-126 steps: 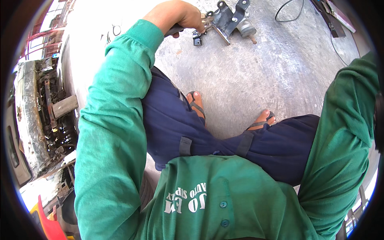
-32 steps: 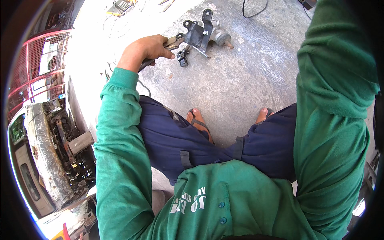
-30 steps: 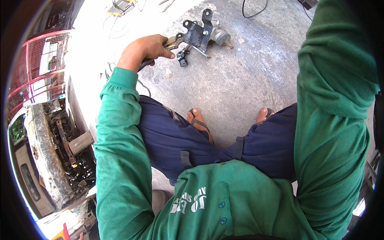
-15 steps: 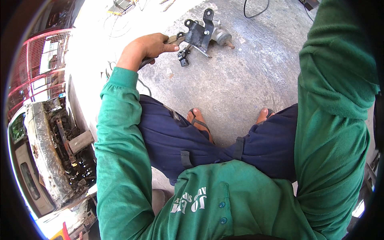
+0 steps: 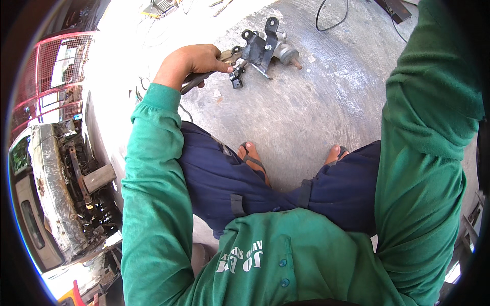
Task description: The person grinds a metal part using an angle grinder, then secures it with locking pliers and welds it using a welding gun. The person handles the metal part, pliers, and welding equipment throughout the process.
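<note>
My left hand [image 5: 196, 62] is closed round a clamp-like tool [image 5: 229, 56] with worn brownish jaws and a dark handle. The jaws meet the near edge of a black metal bracket [image 5: 253, 52] with round eyelets. Bolted or resting against the bracket is a grey metal cylindrical part [image 5: 287, 53] with a rusty stub at its end. A small black fitting [image 5: 236, 77] on a rod lies just below the bracket. My right arm [image 5: 423, 143] reaches up along the right edge, and its hand is outside the picture.
A black cable [image 5: 317, 19] curls on the concrete floor [image 5: 311, 97] at the far side, by a dark box [image 5: 395, 10]. Another cable [image 5: 187, 112] runs beside my left knee. To the left stand a stripped vehicle body [image 5: 56, 188] and a red mesh frame [image 5: 61, 76].
The view has shifted slightly, so the bracket and my left hand sit a little lower and further right. My left hand keeps its hold on the clamp-like tool.
</note>
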The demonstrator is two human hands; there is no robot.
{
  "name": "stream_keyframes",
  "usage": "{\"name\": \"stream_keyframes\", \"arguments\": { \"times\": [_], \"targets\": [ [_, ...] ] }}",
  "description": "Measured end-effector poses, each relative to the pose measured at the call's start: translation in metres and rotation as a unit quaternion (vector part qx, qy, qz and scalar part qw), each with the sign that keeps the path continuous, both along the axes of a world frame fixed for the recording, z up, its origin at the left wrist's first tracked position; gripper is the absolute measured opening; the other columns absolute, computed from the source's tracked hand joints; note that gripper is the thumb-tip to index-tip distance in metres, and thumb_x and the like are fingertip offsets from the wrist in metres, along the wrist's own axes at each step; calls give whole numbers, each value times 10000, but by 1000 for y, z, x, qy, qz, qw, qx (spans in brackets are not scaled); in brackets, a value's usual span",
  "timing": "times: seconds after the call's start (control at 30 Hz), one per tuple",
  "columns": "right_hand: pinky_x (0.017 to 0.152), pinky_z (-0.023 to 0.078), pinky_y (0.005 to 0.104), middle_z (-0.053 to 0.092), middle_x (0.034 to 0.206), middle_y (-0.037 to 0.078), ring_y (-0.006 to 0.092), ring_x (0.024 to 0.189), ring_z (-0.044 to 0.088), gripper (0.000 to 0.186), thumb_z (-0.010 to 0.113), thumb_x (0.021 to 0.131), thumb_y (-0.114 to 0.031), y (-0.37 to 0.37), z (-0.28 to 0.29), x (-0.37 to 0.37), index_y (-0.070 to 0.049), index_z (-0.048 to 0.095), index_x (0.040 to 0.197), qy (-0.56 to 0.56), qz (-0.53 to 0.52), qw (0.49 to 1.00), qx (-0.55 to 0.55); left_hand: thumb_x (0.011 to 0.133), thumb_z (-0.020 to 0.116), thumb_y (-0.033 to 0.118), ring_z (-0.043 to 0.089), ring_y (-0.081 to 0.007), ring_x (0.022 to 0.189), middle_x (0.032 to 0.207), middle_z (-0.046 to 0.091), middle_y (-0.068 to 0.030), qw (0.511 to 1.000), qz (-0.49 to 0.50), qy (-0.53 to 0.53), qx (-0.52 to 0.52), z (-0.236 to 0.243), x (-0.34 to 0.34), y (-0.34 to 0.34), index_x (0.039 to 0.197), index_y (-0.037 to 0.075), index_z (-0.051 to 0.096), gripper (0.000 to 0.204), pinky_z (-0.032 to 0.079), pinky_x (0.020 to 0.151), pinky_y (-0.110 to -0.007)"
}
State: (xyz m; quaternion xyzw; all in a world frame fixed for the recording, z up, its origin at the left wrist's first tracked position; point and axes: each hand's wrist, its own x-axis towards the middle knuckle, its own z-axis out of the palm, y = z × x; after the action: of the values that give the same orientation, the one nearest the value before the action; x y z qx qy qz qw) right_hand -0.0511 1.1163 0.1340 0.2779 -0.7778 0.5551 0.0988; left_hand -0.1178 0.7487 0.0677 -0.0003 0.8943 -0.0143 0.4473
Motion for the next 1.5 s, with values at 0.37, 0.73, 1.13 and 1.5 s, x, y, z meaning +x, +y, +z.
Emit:
{"name": "stream_keyframes", "arguments": {
  "times": [0.37,0.73,1.13,1.5],
  "targets": [
    [798,576,322,764,1078,148,202,938,739,515,760,972,-355,-37,20,-23,12,688,1327,24,45,999,9,1032,684,529,699,-237,559,732,671,-119,999,-34,-22,-16,-2,8,4,1128,-27,679,564,562,528,-401],
    [787,577,318,766,1067,144,199,926,741,509,766,969,-349,-27,15,-14,13,694,1318,17,11,1000,11,1046,656,536,709,-254,552,735,653,-113,997,-48,-23,-53,-2,3,10,1146,-49,676,595,564,487,-413],
    [775,579,313,768,1054,141,195,913,742,501,772,966,-343,60,-34,68,15,699,1309,-38,-169,984,-35,999,733,517,690,-230,546,723,637,-93,998,-1,-23,-51,-6,3,17,1314,-35,659,640,576,481,-384],
    [764,581,309,770,1043,137,192,901,744,494,778,963,-337,68,-45,75,16,704,1301,-41,-184,980,-60,977,757,521,659,-209,528,716,586,-65,999,26,-11,-44,-3,4,17,1345,-7,654,651,570,476,-365]
  ]
}}
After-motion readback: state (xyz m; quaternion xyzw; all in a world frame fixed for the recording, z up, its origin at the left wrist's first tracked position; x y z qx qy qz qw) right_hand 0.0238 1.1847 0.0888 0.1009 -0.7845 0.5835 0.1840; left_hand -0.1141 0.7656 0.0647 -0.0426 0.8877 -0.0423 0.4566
